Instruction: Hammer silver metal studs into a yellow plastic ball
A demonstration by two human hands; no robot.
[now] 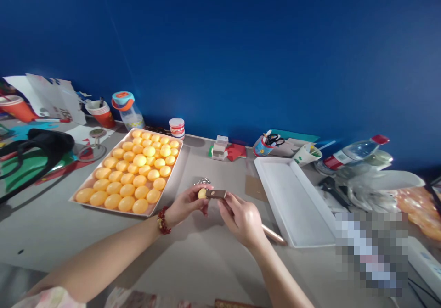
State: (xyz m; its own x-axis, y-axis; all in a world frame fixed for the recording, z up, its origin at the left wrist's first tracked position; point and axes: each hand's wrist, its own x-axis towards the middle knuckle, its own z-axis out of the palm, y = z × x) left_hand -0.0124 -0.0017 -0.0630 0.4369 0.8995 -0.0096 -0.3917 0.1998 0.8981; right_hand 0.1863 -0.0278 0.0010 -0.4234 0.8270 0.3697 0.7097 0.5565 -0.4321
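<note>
Between the fingertips of my left hand (188, 203) is a small yellow ball (202, 193). My right hand (243, 218) is closed around a tool with a flat brown head (216, 194), its end touching or very near the ball. A copper-coloured rod (274, 235) shows behind my right wrist; whether it belongs to the tool I cannot tell. Just beyond my left fingers lies a cluster of small silvery pieces (202, 181). Left of my hands, rows of orange-yellow balls (127, 178) fill a shallow white tray (152, 208).
A long white tray (298, 202) lies to the right, beside a brown card (257, 187). Small white boxes (219, 147), a lidded tub (177, 128) and a pen cup with scissors (264, 145) stand along the blue wall. A bottle (354, 154) leans far right.
</note>
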